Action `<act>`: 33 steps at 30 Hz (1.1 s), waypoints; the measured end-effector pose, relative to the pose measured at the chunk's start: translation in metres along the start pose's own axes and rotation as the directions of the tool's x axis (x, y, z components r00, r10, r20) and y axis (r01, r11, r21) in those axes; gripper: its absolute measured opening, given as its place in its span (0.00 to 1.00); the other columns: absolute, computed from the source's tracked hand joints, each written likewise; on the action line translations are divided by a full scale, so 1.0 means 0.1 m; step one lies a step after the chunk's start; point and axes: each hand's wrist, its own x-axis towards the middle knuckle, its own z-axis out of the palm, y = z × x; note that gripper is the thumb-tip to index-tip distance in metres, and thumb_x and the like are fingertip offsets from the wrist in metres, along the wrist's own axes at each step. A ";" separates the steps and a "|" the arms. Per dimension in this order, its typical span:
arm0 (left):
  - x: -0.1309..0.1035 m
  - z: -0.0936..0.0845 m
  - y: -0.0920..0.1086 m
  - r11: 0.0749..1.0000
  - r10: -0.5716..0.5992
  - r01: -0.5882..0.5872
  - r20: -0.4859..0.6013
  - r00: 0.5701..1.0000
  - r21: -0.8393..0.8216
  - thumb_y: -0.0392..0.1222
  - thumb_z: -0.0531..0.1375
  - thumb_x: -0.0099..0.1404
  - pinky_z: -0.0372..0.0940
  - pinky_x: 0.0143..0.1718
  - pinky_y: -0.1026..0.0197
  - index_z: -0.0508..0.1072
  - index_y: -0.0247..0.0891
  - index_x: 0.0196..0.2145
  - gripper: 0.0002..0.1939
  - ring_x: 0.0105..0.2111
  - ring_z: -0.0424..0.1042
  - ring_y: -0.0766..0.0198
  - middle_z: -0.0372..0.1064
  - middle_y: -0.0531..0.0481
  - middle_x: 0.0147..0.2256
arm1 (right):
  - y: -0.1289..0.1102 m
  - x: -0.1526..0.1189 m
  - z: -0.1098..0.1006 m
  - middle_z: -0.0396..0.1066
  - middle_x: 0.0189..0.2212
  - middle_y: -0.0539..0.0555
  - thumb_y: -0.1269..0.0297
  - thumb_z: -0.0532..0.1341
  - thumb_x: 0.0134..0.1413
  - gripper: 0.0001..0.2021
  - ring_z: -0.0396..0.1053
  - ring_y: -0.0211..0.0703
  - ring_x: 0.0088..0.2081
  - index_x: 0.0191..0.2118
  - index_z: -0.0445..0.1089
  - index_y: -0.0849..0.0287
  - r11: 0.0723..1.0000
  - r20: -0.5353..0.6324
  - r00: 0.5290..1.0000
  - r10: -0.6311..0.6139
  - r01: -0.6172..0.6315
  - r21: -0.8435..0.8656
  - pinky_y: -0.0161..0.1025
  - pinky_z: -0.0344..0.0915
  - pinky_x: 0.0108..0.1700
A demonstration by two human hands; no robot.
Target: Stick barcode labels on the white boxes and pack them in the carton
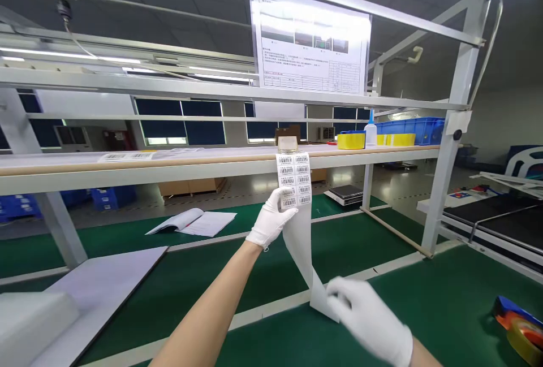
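Up at the shelf (212,159), a long strip of barcode stickers (294,181) is hung down from a small roll (287,143). The strip is held in two places. Its upper part, where the stickers are printed, is pinched by the left hand (270,221), which is covered by a white glove; the fingers are closed on the edge of the strip. The lower end, which looks plain white, is gripped by the right hand (368,317), also in a white glove, just above the green table (424,299). The strip is stretched at a slant between the two hands.

On the table, an open booklet (193,222) is laid well behind the left hand. A grey board (106,273) is seen at the left. Rolls of tape (521,325) are placed at the far right edge. On the shelf, yellow and blue bins (384,134) are lined up beside a white bottle (370,133). A printed sheet (311,39) is hung above.
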 end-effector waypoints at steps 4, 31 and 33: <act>0.04 0.05 0.13 1.000 0.009 -0.009 -0.035 0.999 0.011 0.41 0.66 0.60 0.71 0.59 0.46 0.72 0.42 0.53 0.22 0.57 0.74 0.51 0.74 0.44 0.57 | -0.25 0.76 -0.33 0.69 0.28 0.50 0.66 0.57 0.68 0.09 0.68 0.44 0.30 0.34 0.70 0.55 0.983 -0.455 0.875 -0.167 0.181 -0.013 0.40 0.68 0.33; -0.85 0.17 0.07 0.941 -0.241 0.282 -0.210 0.947 0.189 0.59 0.63 0.67 0.53 0.69 0.30 0.37 0.44 0.76 0.52 0.72 0.52 0.38 0.43 0.35 0.75 | -0.23 0.63 0.12 0.74 0.47 0.61 0.70 0.58 0.70 0.07 0.70 0.54 0.52 0.47 0.73 0.57 0.931 -0.734 0.585 -0.344 0.315 -0.186 0.55 0.70 0.55; -1.47 0.38 -0.13 0.897 -0.316 0.370 -0.233 0.920 0.244 0.60 0.63 0.67 0.43 0.71 0.25 0.51 0.41 0.74 0.46 0.73 0.47 0.33 0.48 0.32 0.73 | -0.06 0.21 0.38 0.73 0.51 0.60 0.63 0.56 0.72 0.11 0.71 0.54 0.53 0.52 0.73 0.53 0.980 -0.677 0.730 -0.087 0.185 0.073 0.53 0.72 0.53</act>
